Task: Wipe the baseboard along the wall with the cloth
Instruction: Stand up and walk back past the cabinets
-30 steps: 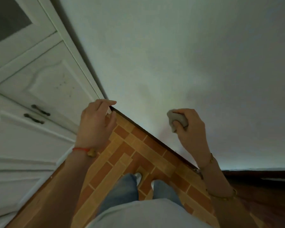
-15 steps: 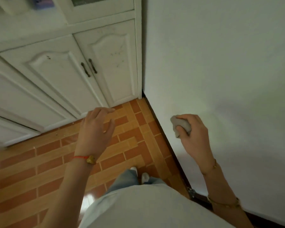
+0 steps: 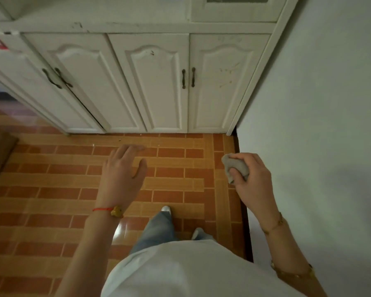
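fingers [image 3: 242, 171] of right hand [image 3: 253, 183] clutch crumpled grey cloth [image 3: 234, 167].

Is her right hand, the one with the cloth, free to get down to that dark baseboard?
Probably yes: the right hand grips the cloth above the baseboard, with nothing between, though the person stands and must crouch.

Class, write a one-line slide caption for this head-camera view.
Standing by a white cabinet, right hand grips a balled grey cloth above the dark baseboard; left hand open.

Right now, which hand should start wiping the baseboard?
Right hand: its fingers already grip the cloth, beside the dark baseboard at the wall. Left hand hangs empty over the floor.
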`<action>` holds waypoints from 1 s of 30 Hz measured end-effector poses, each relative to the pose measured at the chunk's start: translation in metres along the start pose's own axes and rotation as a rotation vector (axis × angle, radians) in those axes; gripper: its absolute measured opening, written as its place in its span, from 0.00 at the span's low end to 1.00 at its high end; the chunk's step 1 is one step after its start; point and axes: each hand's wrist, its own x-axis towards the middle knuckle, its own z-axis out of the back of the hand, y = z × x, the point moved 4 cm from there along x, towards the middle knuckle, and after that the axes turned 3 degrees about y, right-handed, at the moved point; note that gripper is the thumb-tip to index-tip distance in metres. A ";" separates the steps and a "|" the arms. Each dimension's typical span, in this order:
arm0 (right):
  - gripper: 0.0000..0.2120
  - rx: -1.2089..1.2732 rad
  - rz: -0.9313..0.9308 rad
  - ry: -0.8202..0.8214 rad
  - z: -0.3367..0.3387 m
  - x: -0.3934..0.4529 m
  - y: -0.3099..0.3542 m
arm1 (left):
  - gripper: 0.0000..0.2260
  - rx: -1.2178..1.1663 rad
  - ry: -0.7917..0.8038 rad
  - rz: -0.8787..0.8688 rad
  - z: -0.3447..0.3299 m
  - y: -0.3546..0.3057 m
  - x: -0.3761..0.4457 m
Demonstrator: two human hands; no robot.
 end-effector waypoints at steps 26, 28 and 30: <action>0.13 0.023 0.205 0.105 -0.284 0.205 0.258 | 0.14 0.116 -0.144 0.232 0.203 0.319 0.121; 0.12 0.005 0.197 0.108 -0.297 0.223 0.263 | 0.15 0.115 -0.125 0.242 0.205 0.334 0.141; 0.12 0.012 0.167 0.124 -0.311 0.243 0.266 | 0.15 0.117 -0.116 0.244 0.208 0.348 0.168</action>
